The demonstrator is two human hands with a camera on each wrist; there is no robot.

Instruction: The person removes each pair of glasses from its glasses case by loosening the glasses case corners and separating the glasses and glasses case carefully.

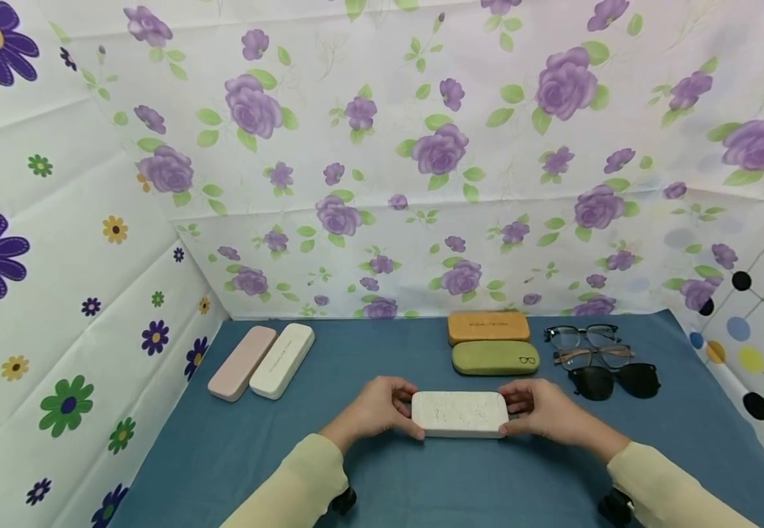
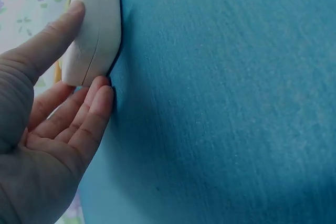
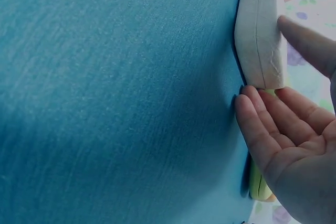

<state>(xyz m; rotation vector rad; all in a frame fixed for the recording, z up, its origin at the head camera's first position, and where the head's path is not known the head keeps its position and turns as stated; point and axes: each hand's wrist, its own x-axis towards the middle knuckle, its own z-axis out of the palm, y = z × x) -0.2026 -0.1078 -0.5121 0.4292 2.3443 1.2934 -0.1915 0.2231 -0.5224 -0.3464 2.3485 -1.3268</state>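
A closed white glasses case (image 1: 460, 414) with dark crackle marks lies lengthwise across the blue cloth in front of me. At its left end my left hand (image 1: 387, 408) holds it, thumb at the near corner and fingers at the end. The right hand (image 1: 540, 412) grips the opposite end the same way. In the left wrist view, the thumb (image 2: 58, 32) lies on the case (image 2: 94, 35) and the fingertips touch its end near the cloth. The right wrist view shows the case's seam (image 3: 257, 40) closed, with the right fingertips at its end.
Behind the case lie a green glasses case (image 1: 496, 358) and an orange one (image 1: 487, 327). Black-framed glasses (image 1: 581, 336), brown-framed glasses (image 1: 593, 357) and sunglasses (image 1: 614, 381) sit to the right. Pink (image 1: 242, 364) and cream (image 1: 282, 361) cases lie at left. Flowered sheets (image 1: 388, 161) rise behind.
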